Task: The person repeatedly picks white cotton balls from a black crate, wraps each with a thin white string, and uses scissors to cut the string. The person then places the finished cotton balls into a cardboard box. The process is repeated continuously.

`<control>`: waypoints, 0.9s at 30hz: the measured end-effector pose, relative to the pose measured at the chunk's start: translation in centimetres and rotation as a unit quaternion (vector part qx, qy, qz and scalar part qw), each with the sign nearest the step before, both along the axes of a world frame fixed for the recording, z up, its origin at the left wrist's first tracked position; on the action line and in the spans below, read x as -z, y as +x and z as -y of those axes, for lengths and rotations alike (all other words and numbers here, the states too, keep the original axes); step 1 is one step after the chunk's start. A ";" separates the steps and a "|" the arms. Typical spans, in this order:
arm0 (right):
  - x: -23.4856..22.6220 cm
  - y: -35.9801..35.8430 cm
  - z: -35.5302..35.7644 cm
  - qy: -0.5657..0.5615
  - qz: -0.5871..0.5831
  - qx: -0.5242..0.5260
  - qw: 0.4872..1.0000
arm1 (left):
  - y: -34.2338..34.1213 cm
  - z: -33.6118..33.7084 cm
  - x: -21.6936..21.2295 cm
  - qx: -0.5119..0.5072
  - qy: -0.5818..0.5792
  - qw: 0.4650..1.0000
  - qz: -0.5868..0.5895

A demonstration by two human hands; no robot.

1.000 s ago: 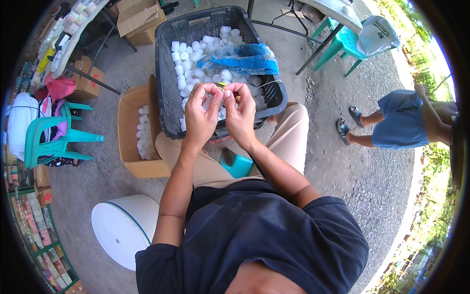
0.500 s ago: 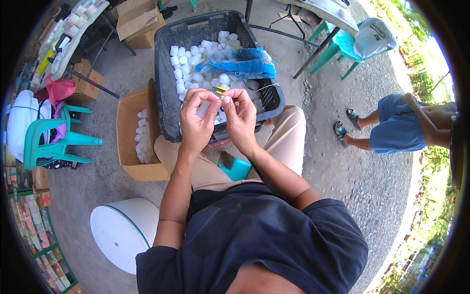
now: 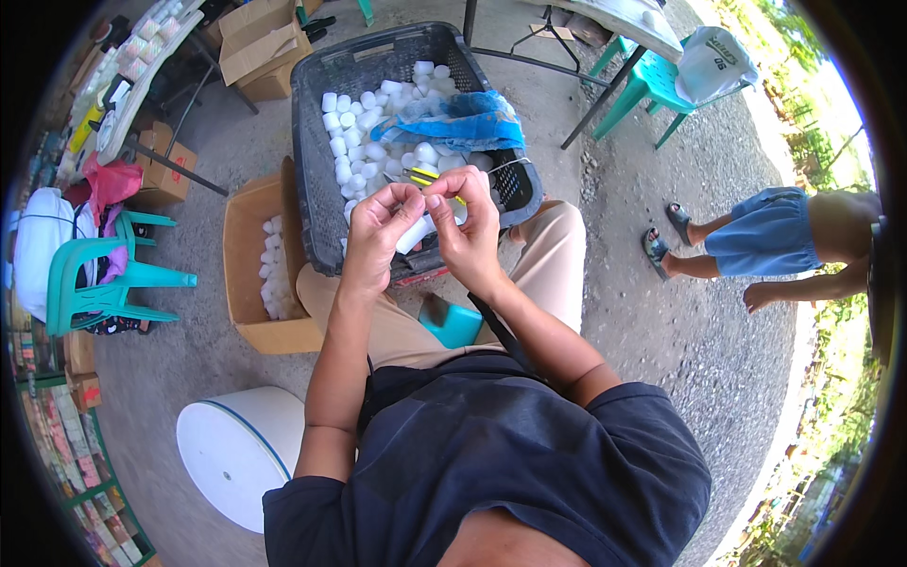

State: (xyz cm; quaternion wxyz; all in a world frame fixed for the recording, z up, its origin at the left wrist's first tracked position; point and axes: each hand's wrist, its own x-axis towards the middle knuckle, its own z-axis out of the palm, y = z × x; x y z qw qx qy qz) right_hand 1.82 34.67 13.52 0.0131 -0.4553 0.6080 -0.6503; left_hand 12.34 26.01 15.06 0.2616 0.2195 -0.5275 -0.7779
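In front of me, above a black plastic crate (image 3: 304,161), both hands meet at the fingertips. My left hand (image 3: 380,231) is closed, thumb against fingers, around a small white cylinder (image 3: 412,236) that shows below its thumb. My right hand (image 3: 466,227) is pinched too, its fingertips touching those of the left. Behind its fingers lie yellow-handled snips (image 3: 423,176), with a grey blade pointing left; the grip on them is partly hidden. Whatever tiny thing sits between the fingertips is too small to make out. Similar white cylinders (image 3: 354,137) fill the crate, under a blue cloth (image 3: 463,123).
Left of the crate stands an open cardboard box (image 3: 250,317) with more white cylinders. A white round container (image 3: 231,454) is at lower left, a green chair (image 3: 90,269) farther left. Tables (image 3: 614,24) stand beyond. At right, a person in blue shorts (image 3: 761,231) stands on gravel.
The white cylinder shows more fully below my left thumb, and the snips' blade is more visible. My view has shifted slightly. The other person's arm has dropped away from the shorts.
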 end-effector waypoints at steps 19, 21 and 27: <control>-0.7 -2.0 -0.3 0.092 -0.018 -0.087 0.992 | -0.4 -0.1 1.2 0.015 0.055 0.996 -0.071; -0.7 -1.8 -0.3 0.062 0.008 -0.085 0.994 | -0.3 -0.3 1.0 0.029 0.077 0.994 -0.078; -0.6 -0.5 -0.4 0.070 0.169 -0.087 0.979 | -0.4 -0.9 1.0 0.046 0.125 0.980 -0.146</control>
